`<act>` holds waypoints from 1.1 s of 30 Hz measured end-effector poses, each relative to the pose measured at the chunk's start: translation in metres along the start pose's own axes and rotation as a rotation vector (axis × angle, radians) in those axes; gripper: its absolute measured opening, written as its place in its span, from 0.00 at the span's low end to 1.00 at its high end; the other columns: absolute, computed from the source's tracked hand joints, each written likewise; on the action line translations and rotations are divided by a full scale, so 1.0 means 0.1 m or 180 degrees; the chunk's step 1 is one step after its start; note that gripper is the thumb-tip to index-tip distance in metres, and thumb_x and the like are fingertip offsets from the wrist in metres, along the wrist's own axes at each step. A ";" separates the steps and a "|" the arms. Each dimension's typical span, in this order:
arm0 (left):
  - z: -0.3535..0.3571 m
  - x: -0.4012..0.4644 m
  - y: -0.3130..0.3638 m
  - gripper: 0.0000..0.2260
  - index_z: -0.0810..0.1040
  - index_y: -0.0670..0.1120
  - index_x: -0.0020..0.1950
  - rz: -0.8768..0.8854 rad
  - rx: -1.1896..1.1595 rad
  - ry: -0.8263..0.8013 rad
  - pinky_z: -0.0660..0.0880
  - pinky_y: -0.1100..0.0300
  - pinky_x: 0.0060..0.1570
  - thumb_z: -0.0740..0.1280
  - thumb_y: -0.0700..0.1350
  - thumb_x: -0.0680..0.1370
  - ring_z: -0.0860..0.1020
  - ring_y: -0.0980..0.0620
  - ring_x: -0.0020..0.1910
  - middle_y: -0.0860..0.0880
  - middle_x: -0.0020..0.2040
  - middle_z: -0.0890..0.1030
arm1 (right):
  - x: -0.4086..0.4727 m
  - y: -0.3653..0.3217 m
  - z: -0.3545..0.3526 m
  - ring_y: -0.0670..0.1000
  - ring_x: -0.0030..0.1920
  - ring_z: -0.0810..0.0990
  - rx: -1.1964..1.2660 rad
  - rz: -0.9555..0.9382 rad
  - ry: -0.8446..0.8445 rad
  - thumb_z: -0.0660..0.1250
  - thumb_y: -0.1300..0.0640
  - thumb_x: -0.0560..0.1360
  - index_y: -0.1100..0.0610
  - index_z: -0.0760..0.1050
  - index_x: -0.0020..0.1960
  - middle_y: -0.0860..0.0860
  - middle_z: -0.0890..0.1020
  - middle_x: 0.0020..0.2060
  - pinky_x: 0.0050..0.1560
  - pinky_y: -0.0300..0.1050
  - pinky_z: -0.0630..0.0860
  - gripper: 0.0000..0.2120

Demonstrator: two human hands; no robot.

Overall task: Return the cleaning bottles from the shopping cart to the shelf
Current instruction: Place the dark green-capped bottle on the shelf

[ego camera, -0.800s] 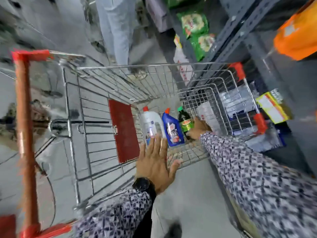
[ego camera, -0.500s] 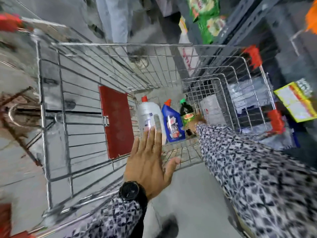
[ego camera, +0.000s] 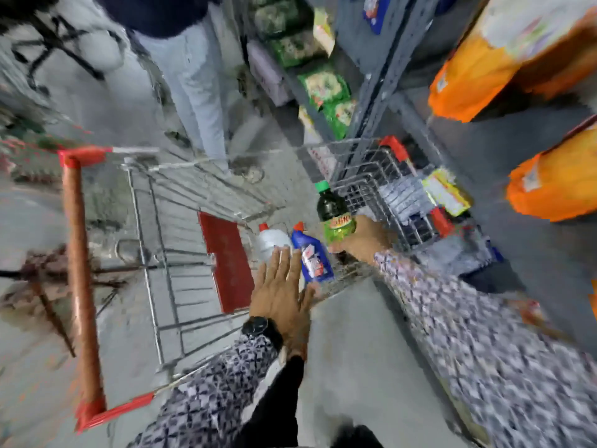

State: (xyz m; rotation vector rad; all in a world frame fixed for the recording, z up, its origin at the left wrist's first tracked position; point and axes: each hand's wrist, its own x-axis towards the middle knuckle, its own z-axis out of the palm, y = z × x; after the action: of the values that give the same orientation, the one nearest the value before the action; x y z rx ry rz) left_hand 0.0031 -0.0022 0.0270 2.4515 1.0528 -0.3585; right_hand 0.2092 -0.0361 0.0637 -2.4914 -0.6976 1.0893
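Bottles: 3 | right hand (ego camera: 361, 240) grip clamped on green bottle (ego camera: 336, 218) | left hand (ego camera: 281, 295) splayed

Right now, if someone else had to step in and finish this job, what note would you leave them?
Right hand: closed around the dark green-capped bottle, raised above the others in the shopping cart.
Left hand: open, fingers spread, holding nothing, over the cart.
White bottle and blue bottle: in the cart, side by side.
Done: nothing shelved yet.
Left: all three bottles go to the shelf on the right.
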 end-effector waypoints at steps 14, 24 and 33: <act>-2.42 -0.67 3.27 0.27 0.60 0.43 0.80 0.3056 -0.0709 0.2569 0.54 0.46 0.81 0.58 0.48 0.82 0.57 0.45 0.82 0.44 0.82 0.60 | -3.44 0.88 -2.66 0.30 0.43 0.81 0.1143 -0.1005 0.3478 0.85 0.40 0.55 0.40 0.75 0.47 0.30 0.83 0.39 0.41 0.29 0.76 0.26; -2.38 -0.55 5.01 0.30 0.68 0.44 0.75 0.3114 0.0351 0.1513 0.59 0.39 0.77 0.51 0.51 0.74 0.68 0.43 0.77 0.42 0.75 0.73 | -4.51 1.79 -2.81 0.32 0.42 0.83 0.1549 -0.0234 0.4758 0.87 0.45 0.56 0.42 0.77 0.47 0.38 0.87 0.40 0.38 0.26 0.75 0.26; -2.23 -0.46 4.97 0.27 0.76 0.45 0.70 0.3224 0.0354 0.1868 0.68 0.48 0.75 0.49 0.51 0.77 0.75 0.47 0.73 0.45 0.71 0.78 | -4.51 2.03 -2.97 0.36 0.45 0.84 0.1639 0.0040 0.4984 0.85 0.44 0.59 0.42 0.77 0.50 0.36 0.86 0.44 0.42 0.38 0.80 0.25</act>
State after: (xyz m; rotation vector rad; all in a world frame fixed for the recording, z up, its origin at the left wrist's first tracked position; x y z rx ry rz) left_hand 0.3502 -0.2235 0.3860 2.8706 -0.1542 0.6645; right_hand 0.2288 -0.4852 0.4251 -2.0090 0.1029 -0.7146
